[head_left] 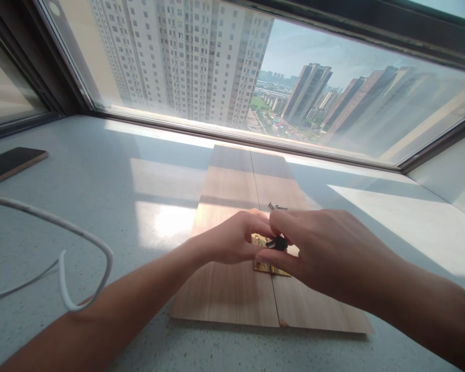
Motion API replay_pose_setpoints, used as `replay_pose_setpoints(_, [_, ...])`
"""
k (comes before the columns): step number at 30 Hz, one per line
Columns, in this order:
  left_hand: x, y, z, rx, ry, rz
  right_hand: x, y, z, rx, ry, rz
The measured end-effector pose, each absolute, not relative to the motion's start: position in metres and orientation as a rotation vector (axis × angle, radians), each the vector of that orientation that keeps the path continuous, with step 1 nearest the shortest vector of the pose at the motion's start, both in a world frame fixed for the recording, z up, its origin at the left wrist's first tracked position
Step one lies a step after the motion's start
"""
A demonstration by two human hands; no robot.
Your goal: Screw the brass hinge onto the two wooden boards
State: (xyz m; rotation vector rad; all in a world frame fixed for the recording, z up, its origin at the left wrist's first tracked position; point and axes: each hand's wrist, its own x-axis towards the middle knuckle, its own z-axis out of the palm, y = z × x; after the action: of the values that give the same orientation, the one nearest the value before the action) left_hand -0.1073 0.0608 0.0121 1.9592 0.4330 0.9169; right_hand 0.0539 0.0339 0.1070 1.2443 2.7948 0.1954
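Head view: two wooden boards (232,248) lie side by side on the pale desk (101,206) under a wide window (256,67), long edges touching along a seam that runs near to far. A brass hinge (264,266) sits flat across that seam toward the near end, mostly covered by the hands. Left hand (232,240) rests on the left board, fingers curled down on the hinge's left leaf; its grip is narrow and pressing, and I cannot tell if it pinches anything. Right hand (325,253) comes in from the right, thumb and forefinger closed narrow on a small dark object (278,243) held directly above the hinge; too small to tell whether it is a screw or a tool tip. Two loose screws (277,207) lie on the right board just beyond the fingertips. Judgement: hinge placed and aligned, fastening only starting, since spare screws are unused and no seated screw head is visible. Far left, a dark phone (8,164) lies flat; a white cable (62,243) loops across the near left of the desk, well apart from the boards.
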Motion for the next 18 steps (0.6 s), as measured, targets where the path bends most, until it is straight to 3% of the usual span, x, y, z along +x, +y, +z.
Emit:
replay_pose_setpoints(4, [-0.102, 0.057, 0.004, 2.027, 0.539, 1.022, 0.05, 0.033, 0.108, 1.361, 2.57, 0.385])
replay_pose_setpoints(8, [-0.102, 0.057, 0.006, 2.018, 0.731, 1.057, 0.046, 0.035, 0.111, 1.279, 2.484, 0.309])
replay_pose_setpoints(14, [-0.117, 0.066, 0.021, 2.061, 0.447, 0.848, 0.052, 0.043, 0.115, 1.093, 2.598, 0.112])
replay_pose_setpoints(18, [-0.118, 0.063, 0.019, 2.039, 0.591, 0.941, 0.057, 0.041, 0.115, 1.019, 2.712, 0.028])
